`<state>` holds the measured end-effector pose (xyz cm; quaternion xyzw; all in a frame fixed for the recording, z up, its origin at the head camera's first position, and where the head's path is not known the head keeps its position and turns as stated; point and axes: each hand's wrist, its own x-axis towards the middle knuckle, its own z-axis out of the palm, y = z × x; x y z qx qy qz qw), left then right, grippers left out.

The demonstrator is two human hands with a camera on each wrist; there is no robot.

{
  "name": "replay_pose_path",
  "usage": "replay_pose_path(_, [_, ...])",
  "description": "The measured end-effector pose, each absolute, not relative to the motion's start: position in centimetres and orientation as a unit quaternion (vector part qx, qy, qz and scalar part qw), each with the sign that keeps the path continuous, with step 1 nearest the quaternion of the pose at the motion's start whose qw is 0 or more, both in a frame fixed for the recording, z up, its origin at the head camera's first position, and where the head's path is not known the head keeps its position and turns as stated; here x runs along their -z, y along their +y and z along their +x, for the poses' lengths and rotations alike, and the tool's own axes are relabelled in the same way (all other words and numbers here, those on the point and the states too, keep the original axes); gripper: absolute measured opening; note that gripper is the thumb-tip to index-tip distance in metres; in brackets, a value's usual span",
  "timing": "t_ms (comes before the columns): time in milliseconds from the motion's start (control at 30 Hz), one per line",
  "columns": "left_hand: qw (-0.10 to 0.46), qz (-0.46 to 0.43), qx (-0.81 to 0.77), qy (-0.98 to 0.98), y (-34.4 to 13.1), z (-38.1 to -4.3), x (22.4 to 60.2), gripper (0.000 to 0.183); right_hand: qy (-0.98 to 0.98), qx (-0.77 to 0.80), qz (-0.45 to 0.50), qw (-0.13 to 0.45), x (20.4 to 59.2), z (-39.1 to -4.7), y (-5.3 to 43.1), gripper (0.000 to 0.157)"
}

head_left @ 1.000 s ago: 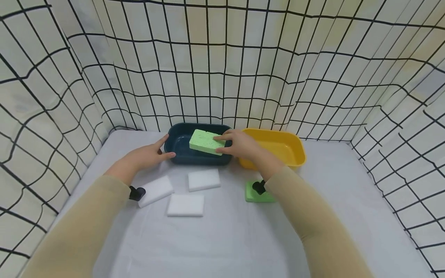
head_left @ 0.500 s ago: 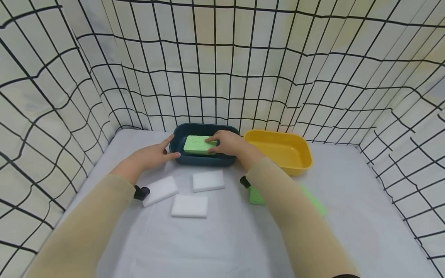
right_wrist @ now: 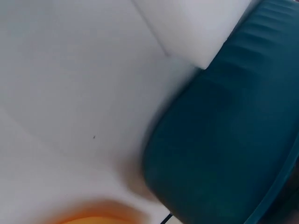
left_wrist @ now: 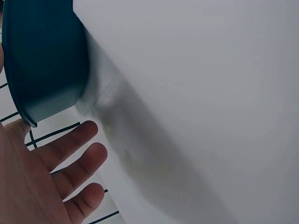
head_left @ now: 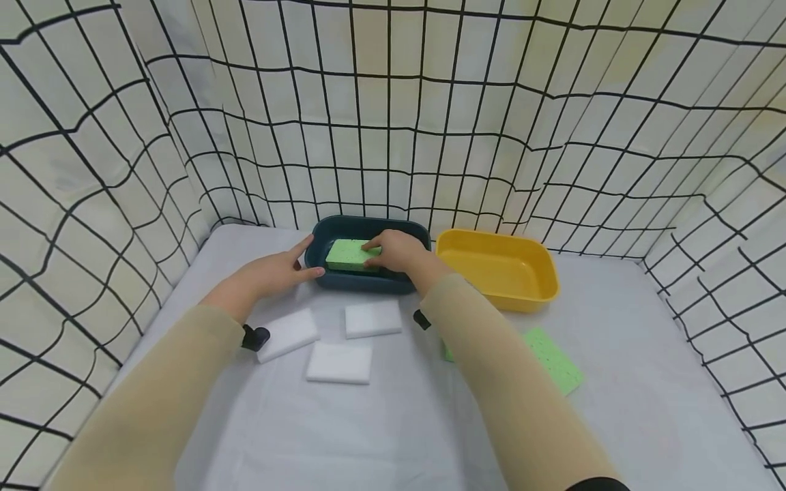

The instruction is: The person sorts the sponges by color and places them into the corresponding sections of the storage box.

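In the head view, a light green sponge lies flat inside the dark teal bin. My right hand reaches in over the bin's right side and pinches the sponge's right end with thumb and fingers. At the bin's left end, my left hand spreads thumb and index finger against the rim. The left wrist view has its other fingers hanging relaxed, apart from the bin wall. Only the bin's outside wall shows clearly in the right wrist view; the right fingers are out of sight there.
A yellow bin stands just right of the teal one. Three white rectangular pads, one of them a front pad, lie before the bins. Another green sponge and a mostly hidden green piece lie by the right sleeve. Black wire mesh surrounds the table.
The right hand has lowered the green sponge from a tilted position above the teal bin to flat inside it. The left hand has stayed at the bin's left end.
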<state>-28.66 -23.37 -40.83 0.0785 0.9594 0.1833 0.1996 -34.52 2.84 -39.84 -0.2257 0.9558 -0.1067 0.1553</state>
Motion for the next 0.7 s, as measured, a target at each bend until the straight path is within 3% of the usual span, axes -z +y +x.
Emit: replay_pose_path(700, [0.205,0.081,-0.168,0.961,-23.2,-28.6,40.6,0.100,0.953,0.099,-0.227,0.176,39.5,-34.3,1.6,0.059])
